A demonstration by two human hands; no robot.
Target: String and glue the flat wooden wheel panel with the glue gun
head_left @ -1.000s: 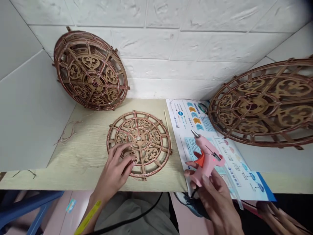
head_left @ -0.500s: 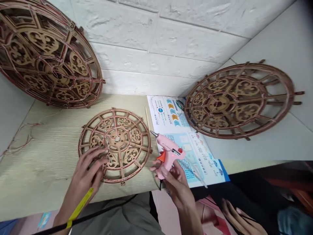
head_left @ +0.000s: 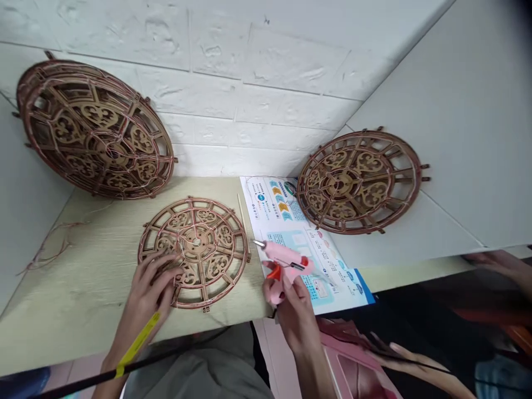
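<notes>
The left hand, fingers spread, rests on a light, fragile-looking wooden wheel lying on the board, safest held by its rim. Just beside the wheel, the right hand curls around a pink glue gun.

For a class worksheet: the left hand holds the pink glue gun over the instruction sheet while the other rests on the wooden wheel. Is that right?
No: the head view shows the right hand holding the pink glue gun over the instruction sheet; the left hand rests on the wooden wheel.

A craft workspace — pink hot glue gun, laser-cut wooden wheels.
</notes>
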